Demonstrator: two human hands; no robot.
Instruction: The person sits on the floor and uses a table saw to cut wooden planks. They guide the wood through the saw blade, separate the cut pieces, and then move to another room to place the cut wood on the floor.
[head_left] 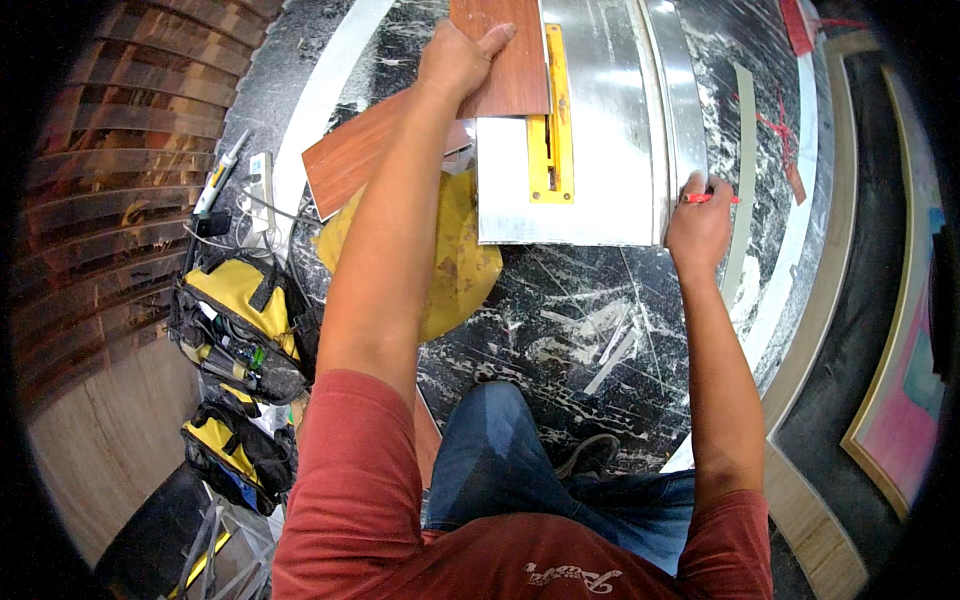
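Note:
My left hand [458,62] is closed on the left edge of a reddish-brown wood plank [508,70], its thumb on the top face. The plank lies on a shiny metal saw table [610,210], against the left of a yellow slotted insert [551,120]. My right hand [699,225] is at the near right corner of the metal table, by a long metal rail [683,100]. A thin red pencil [712,198] sticks out sideways between its closed fingers. Whether those fingers also grip the rail, I cannot tell.
Another plank [350,155] lies left of the table, beside a worn yellow rounded panel [465,250]. Yellow-and-black tool bags [245,300], a power strip [261,185] and a caulking tube [222,172] lie farther left. White scraps [610,345] litter the black marbled floor. A framed picture [900,350] stands right.

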